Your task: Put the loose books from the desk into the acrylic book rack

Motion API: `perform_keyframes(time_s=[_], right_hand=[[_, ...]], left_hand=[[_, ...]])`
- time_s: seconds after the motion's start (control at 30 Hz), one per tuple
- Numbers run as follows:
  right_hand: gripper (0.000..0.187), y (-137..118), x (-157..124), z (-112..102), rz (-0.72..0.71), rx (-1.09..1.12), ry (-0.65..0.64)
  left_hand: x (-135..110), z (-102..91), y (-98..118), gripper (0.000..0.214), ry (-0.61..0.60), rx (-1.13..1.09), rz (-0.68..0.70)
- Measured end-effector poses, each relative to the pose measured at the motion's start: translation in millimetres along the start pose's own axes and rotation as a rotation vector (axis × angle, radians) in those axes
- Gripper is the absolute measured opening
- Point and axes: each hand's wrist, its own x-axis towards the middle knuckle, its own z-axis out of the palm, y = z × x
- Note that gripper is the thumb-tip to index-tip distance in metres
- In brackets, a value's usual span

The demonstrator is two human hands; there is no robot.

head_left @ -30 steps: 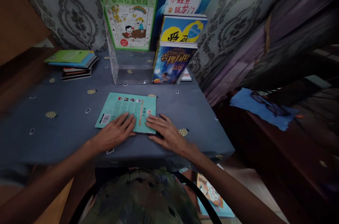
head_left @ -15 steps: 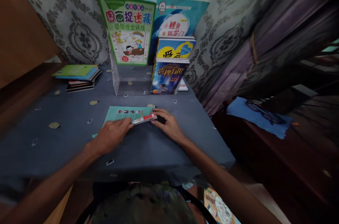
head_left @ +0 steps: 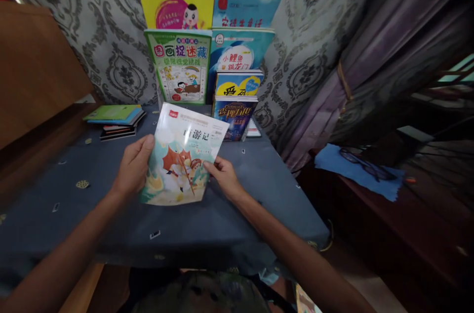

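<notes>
A thin picture book (head_left: 181, 160) with a white and pale green cover is tilted up above the table, its front facing me. My left hand (head_left: 135, 162) grips its left edge, thumb on the cover. At the right edge my right hand (head_left: 224, 175) pinches it between thumb and fingers. Behind it, books stand in tiers on a clear stand: a green-bordered book (head_left: 183, 68), a yellow book (head_left: 176, 2), a teal book (head_left: 240, 49) and a dark blue book (head_left: 235, 115). The raised book hides much of the stand's lower left part.
A small pile of books (head_left: 114, 115) lies at the table's back left. The table has a blue-grey cloth (head_left: 96, 219). On the right, glasses (head_left: 366, 162) rest on a blue cloth (head_left: 333, 160) over a dark red surface. A purple curtain (head_left: 318, 100) hangs behind.
The book has been lifted from the tabletop and tilted so its front cover shows. Both hands rose with it, the left moving outward to its left edge. My view has tipped upward.
</notes>
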Motion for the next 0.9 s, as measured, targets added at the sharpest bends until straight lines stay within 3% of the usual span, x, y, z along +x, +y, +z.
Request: perform_keyframes(time_s=[0.17,0.27,0.37,0.43,0.53,0.63,0.8,0.9], right_hand=[[0.052,-13,2,-13,0.088,-0.047,-0.002],[0.054,-6,5,-20,0.165,-0.070,0.010],[0.056,10,10,-26,0.215,-0.097,0.028],[0.055,21,12,-30,0.215,-0.150,0.041],[0.049,30,15,-37,0.179,-0.357,0.085],[0.043,28,15,-47,0.085,-0.694,0.137],[0.026,9,21,-48,-0.010,-1.139,0.216],[0.023,4,33,-26,-0.139,-1.202,0.093]], left_hand=[[16,11.6,-43,0.033,0.053,-0.310,-0.270],[21,14.4,-67,0.026,0.026,-0.292,-0.406],[26,9.3,-85,0.026,-0.039,-0.108,-0.427],[30,1.0,-91,0.031,-0.137,0.164,-0.353],[36,-13.4,-94,0.036,-0.295,0.681,-0.083],[42,-20.7,-93,0.028,-0.321,1.045,0.122],[55,-8.7,-100,0.029,-0.260,1.155,0.323],[62,4.2,-112,0.032,-0.261,1.108,0.452]])
